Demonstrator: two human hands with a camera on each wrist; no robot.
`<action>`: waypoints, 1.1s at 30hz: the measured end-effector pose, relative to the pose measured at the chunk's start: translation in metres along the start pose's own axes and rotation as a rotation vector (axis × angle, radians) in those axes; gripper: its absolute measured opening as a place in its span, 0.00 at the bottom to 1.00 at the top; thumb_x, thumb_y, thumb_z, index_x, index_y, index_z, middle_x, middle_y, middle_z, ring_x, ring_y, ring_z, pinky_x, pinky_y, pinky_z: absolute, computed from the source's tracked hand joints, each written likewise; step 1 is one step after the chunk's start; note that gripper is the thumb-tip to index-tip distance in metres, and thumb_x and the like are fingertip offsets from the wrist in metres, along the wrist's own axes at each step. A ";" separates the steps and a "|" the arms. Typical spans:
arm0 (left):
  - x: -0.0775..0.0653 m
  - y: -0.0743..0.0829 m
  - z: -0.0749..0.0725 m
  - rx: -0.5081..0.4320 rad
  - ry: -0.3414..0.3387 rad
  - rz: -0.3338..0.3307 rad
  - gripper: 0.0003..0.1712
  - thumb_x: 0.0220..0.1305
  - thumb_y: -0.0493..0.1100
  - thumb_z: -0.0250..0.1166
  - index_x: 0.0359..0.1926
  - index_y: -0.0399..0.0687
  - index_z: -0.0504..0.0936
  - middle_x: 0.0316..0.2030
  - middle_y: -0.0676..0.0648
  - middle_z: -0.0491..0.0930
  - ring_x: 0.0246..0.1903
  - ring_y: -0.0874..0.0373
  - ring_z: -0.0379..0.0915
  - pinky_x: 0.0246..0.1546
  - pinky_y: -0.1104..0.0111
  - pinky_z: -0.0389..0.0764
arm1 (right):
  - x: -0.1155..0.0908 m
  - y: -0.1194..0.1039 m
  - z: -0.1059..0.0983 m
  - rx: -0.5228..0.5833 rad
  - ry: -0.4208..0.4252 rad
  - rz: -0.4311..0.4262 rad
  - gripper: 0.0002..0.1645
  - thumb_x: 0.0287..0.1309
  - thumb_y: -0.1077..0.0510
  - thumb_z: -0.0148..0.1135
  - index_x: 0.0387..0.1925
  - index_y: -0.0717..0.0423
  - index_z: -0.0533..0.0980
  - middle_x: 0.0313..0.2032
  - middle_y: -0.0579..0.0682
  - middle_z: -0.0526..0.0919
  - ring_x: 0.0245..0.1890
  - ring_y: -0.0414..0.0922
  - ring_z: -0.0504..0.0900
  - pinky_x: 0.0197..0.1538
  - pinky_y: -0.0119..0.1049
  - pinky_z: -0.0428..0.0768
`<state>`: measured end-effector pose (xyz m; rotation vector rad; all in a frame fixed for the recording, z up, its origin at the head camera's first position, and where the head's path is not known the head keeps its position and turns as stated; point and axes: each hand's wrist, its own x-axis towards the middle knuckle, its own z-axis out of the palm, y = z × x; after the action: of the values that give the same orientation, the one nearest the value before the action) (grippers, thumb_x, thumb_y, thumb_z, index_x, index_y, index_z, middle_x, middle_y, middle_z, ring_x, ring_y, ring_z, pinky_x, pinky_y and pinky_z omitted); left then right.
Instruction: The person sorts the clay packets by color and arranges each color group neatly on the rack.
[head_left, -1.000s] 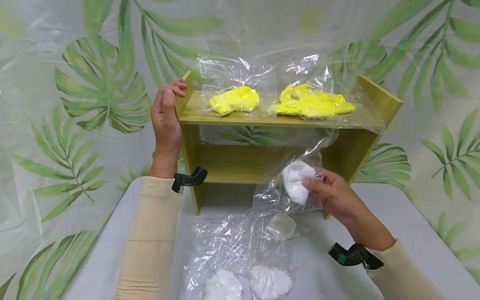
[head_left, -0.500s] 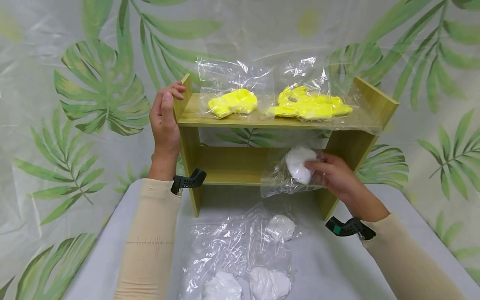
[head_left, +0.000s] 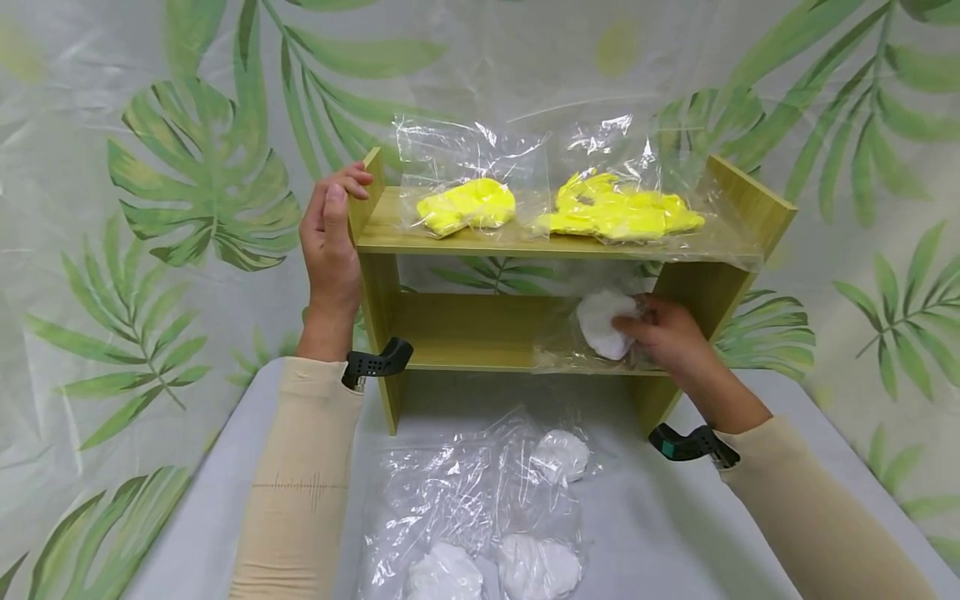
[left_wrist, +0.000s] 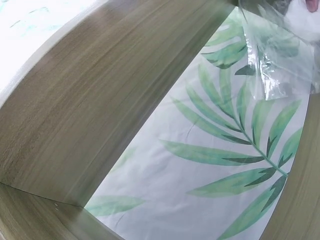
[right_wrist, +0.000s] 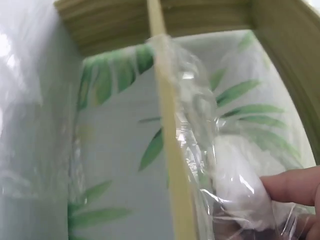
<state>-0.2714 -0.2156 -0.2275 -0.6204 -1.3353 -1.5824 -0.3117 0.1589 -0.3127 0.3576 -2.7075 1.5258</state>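
My right hand pinches a clear plastic bag holding a soft white lump, thumb on its near face. The bag is at the right part of the lower board of a small wooden shelf, its bottom edge overlapping the board's front edge. In the right wrist view the white lump shows under shiny plastic beside the thumb. My left hand grips the top of the shelf's left side panel, fingers bent over its edge. The left wrist view shows the bag inside the shelf, but not the left hand.
On the top board sit two clear bags with yellow lumps. Several bagged white lumps lie on the grey-white table in front. A leaf-patterned sheet hangs behind.
My right hand has carried the bagged white lump from in front of the shelf forward and up onto the lower board. The left hand stays on the side panel.
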 end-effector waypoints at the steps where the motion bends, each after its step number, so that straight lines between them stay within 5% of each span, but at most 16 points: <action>1: 0.000 0.000 0.000 0.000 0.000 -0.001 0.16 0.69 0.34 0.42 0.30 0.40 0.76 0.40 0.51 0.79 0.59 0.47 0.69 0.67 0.65 0.61 | 0.000 0.001 0.000 -0.046 0.014 -0.009 0.35 0.63 0.52 0.59 0.63 0.71 0.63 0.50 0.63 0.72 0.44 0.49 0.74 0.42 0.34 0.77; 5: 0.000 0.000 0.001 0.000 0.000 0.003 0.16 0.69 0.34 0.42 0.30 0.40 0.76 0.39 0.51 0.79 0.58 0.47 0.69 0.67 0.64 0.61 | 0.001 0.003 0.000 -0.187 0.053 -0.037 0.34 0.64 0.53 0.57 0.63 0.73 0.63 0.57 0.71 0.69 0.57 0.62 0.69 0.53 0.53 0.74; 8: -0.001 0.000 0.001 0.002 0.000 0.002 0.16 0.69 0.34 0.42 0.30 0.40 0.76 0.40 0.51 0.79 0.58 0.47 0.69 0.67 0.64 0.61 | 0.001 0.004 -0.001 -0.277 0.092 -0.055 0.34 0.64 0.52 0.56 0.61 0.74 0.64 0.54 0.72 0.71 0.54 0.64 0.71 0.52 0.58 0.73; 18: -0.001 -0.001 0.000 -0.012 0.004 0.004 0.16 0.69 0.34 0.43 0.30 0.41 0.76 0.39 0.51 0.79 0.58 0.46 0.69 0.67 0.64 0.61 | 0.001 0.006 0.001 -0.389 0.159 -0.095 0.32 0.64 0.52 0.56 0.57 0.75 0.67 0.43 0.68 0.76 0.40 0.60 0.75 0.38 0.52 0.75; 26: -0.001 0.000 -0.001 -0.013 0.005 0.012 0.16 0.69 0.34 0.43 0.30 0.40 0.76 0.40 0.50 0.80 0.58 0.46 0.69 0.67 0.64 0.61 | 0.005 0.008 0.005 -0.455 0.170 -0.119 0.18 0.62 0.51 0.59 0.33 0.65 0.71 0.25 0.55 0.70 0.26 0.51 0.69 0.27 0.40 0.66; 33: -0.001 0.000 0.000 -0.014 0.000 0.006 0.16 0.68 0.34 0.43 0.30 0.40 0.76 0.40 0.49 0.79 0.58 0.46 0.69 0.67 0.64 0.60 | 0.004 0.010 0.004 -0.451 0.184 -0.109 0.29 0.63 0.50 0.58 0.51 0.75 0.72 0.39 0.66 0.78 0.37 0.58 0.76 0.38 0.50 0.76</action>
<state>-0.2710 -0.2154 -0.2280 -0.6321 -1.3221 -1.5878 -0.3175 0.1596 -0.3232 0.3234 -2.7221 0.8378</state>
